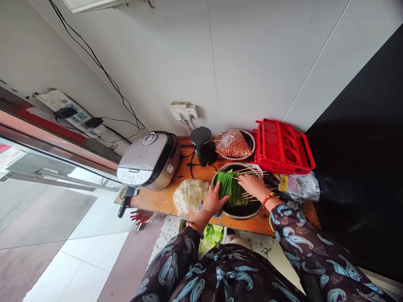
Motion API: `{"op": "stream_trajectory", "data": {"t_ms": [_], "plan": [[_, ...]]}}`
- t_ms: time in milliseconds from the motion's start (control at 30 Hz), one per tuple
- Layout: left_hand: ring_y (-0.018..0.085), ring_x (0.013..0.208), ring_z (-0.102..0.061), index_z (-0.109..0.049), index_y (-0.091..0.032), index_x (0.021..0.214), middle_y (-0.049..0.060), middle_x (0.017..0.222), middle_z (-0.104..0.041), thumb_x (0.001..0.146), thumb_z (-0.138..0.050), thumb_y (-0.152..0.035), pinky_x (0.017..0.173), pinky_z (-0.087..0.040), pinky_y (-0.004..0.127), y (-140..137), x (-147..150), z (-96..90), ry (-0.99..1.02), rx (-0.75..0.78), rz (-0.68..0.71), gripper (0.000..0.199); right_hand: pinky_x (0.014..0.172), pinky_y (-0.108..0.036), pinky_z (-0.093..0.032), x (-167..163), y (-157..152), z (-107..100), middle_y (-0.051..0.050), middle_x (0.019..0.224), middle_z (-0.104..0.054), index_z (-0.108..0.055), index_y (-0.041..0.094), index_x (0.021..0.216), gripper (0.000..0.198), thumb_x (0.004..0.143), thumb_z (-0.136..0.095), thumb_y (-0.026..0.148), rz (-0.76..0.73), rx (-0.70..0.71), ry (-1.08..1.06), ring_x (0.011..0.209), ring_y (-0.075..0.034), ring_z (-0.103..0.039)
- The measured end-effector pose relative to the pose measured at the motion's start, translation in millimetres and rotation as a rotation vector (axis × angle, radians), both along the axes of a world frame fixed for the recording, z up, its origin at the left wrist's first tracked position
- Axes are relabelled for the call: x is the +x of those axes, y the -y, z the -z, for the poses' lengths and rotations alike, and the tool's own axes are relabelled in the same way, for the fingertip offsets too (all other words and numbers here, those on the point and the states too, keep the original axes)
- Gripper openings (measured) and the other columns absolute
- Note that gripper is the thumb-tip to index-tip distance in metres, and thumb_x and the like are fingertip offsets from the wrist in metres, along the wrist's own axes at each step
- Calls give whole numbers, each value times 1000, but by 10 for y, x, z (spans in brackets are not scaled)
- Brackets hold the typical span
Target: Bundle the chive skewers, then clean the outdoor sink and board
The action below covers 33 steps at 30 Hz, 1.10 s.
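Skewers of green chives (231, 191) lie in a round metal basin (241, 217), their thin wooden sticks pointing right. My left hand (214, 201) rests at the left end of the chives, thumb and forefinger spread apart. Over the sticks on the right side is my right hand (253, 187), its fingers closed on a skewer; the fingertips are partly hidden. Left of the basin sits a clear plastic bag (189, 195) of pale food with sticks poking out.
A rice cooker (147, 157), a black lidded jug (203, 144), a bag of peanuts (234, 144) in a bowl and red plastic racks (280, 147) stand behind. A black-handled knife (124, 204) overhangs the wooden table's (146, 199) left edge. Leafy greens (212, 239) sit below.
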<state>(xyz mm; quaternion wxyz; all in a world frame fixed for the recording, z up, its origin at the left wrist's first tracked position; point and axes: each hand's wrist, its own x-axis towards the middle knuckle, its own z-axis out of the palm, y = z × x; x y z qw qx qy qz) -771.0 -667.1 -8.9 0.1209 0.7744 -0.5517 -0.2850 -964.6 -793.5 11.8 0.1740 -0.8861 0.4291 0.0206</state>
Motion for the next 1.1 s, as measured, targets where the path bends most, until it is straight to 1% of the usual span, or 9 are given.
{"op": "stream_trajectory", "data": {"t_ms": [167,300,467,600,733,833,900,1000,1100], "plan": [[25,107,-63,-39,-21,152,13,121,-57,85,-64,-49,97,-49,40,-198,140,-89,-83,-225,-112,76,72,-28,-45,-28,-25,-144,-7,96,-75,-72,20,98,26,99,-49,31,23,77,108,91,-22,-70],[18,76,-60,-52,-17,140,6,98,-61,88,-57,-53,80,-52,36,-525,372,-238,-211,-416,-297,64,71,-30,-45,-191,-224,-351,-4,89,-75,-73,21,102,22,90,-58,30,82,358,545,80,-19,-66],[14,66,-57,-61,-17,129,2,86,-61,84,-59,-60,67,-49,30,-820,551,-433,-376,-454,-471,62,55,-24,-37,-396,-739,-526,-1,76,-65,-73,17,109,42,77,-74,45,412,768,992,62,-13,-51],[13,63,-56,-64,-17,125,2,87,-63,82,-62,-56,65,-47,29,-701,467,-557,-396,-426,-415,57,46,-20,-16,-492,-1118,-568,4,68,-50,-72,16,109,54,71,-81,53,634,1011,1215,52,-5,-28],[16,73,-61,-67,-18,120,3,88,-67,83,-63,-46,73,-49,31,-430,305,-650,-391,-434,-287,47,45,-19,-23,-524,-1394,-608,1,74,-53,-71,19,112,51,75,-80,52,762,920,1357,55,-7,-35],[17,77,-63,-67,-16,120,4,87,-68,85,-61,-43,78,-51,33,-306,232,-650,-398,-414,-235,44,57,-21,-43,-488,-1513,-613,-4,93,-63,-67,24,121,50,81,-74,52,872,678,1395,74,-13,-55],[18,79,-64,-66,-15,121,4,87,-68,86,-60,-42,80,-51,33,-275,215,-604,-400,-395,-214,45,68,-25,-49,-409,-1519,-532,-5,100,-64,-62,26,127,50,84,-70,51,895,499,1400,85,-16,-59],[18,81,-65,-66,-15,120,4,87,-69,86,-60,-40,81,-51,33,-244,218,-487,-384,-365,-190,43,74,-31,-51,-208,-1420,-207,-7,101,-65,-57,24,130,47,89,-59,48,888,339,1371,84,-18,-60],[18,79,-64,-67,-16,119,3,84,-69,85,-62,-38,81,-51,33,-168,246,-359,-354,-340,-172,42,70,-33,-52,1,-1291,264,-10,100,-68,-58,20,127,45,90,-51,44,907,343,1205,76,-19,-60]]}}
